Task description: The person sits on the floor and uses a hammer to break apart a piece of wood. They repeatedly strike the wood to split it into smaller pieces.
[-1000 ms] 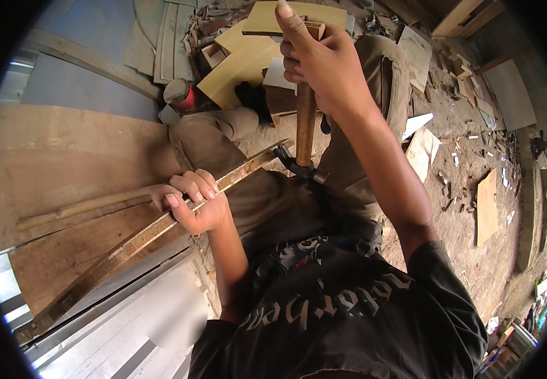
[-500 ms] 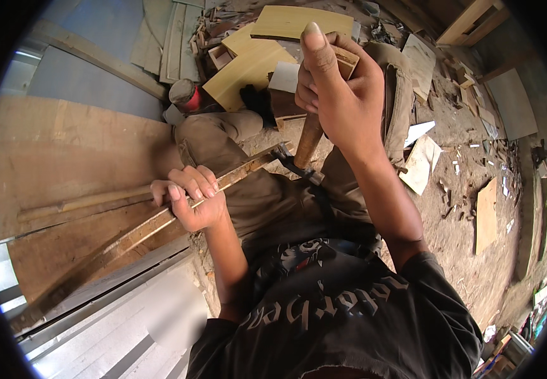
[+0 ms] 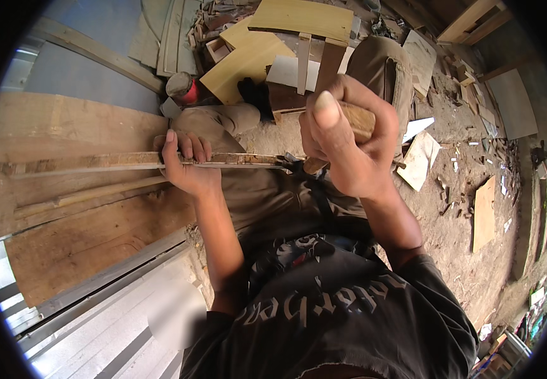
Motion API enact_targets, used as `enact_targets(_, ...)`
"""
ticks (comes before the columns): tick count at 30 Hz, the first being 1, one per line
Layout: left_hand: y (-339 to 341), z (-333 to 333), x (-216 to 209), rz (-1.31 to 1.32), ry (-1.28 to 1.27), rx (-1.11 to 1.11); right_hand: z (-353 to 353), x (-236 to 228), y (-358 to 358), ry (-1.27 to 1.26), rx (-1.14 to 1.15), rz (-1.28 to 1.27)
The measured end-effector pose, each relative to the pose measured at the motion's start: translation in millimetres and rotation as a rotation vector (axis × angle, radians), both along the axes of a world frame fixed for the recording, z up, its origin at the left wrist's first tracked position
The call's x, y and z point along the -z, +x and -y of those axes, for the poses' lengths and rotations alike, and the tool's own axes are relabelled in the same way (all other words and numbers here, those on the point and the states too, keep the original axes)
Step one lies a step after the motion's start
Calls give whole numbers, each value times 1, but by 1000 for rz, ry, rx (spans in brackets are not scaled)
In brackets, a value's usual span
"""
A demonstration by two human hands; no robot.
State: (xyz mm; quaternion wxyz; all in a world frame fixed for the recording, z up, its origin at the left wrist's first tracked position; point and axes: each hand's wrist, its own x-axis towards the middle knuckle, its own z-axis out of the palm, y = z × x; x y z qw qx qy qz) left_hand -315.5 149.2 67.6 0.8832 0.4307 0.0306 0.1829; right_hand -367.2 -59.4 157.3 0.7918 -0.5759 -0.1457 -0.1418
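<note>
My left hand (image 3: 188, 163) is closed around a long, narrow wooden strip (image 3: 90, 163), which lies roughly level across my view. In my right hand (image 3: 352, 139) is a claw hammer (image 3: 360, 123), gripped by its wooden handle with my thumb pointing up. The dark hammer head is at the right end of the strip, over my lap, with its claw against or very close to the wood. My right hand partly hides the handle and head, so I cannot tell whether a nail sits in the claw.
Wide wooden boards (image 3: 96, 246) and a thin pole (image 3: 90, 194) lie at left. Beyond my knees are yellow panels (image 3: 302, 18), a red can (image 3: 186, 88) and wooden blocks. Scraps and a loose board (image 3: 484, 215) litter the dirt floor at right.
The strip has swung from a slant to nearly level as my left hand moved up and slightly left. My right hand has come lower and nearer, tilting the hammer handle.
</note>
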Motion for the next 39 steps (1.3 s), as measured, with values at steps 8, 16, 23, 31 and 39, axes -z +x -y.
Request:
enact_targets(8, 15, -2, 14, -110, -49, 22, 10, 8, -19, 84, -47, -72)
enact_targets(16, 7, -1, 2, -6, -48, 64, 3, 0, -21, 2, -30, -113)
enact_targets(23, -2, 8, -2, 31, -8, 36, -5, -2, -15, -163, -38, 45)
enact_targets(31, -6, 15, 1, 39, 49, 30, -13, 0, -13, -209, -47, 18)
enact_targets(39, 7, 16, -8, -56, -42, 104, -8, 5, -14, -214, -114, 142)
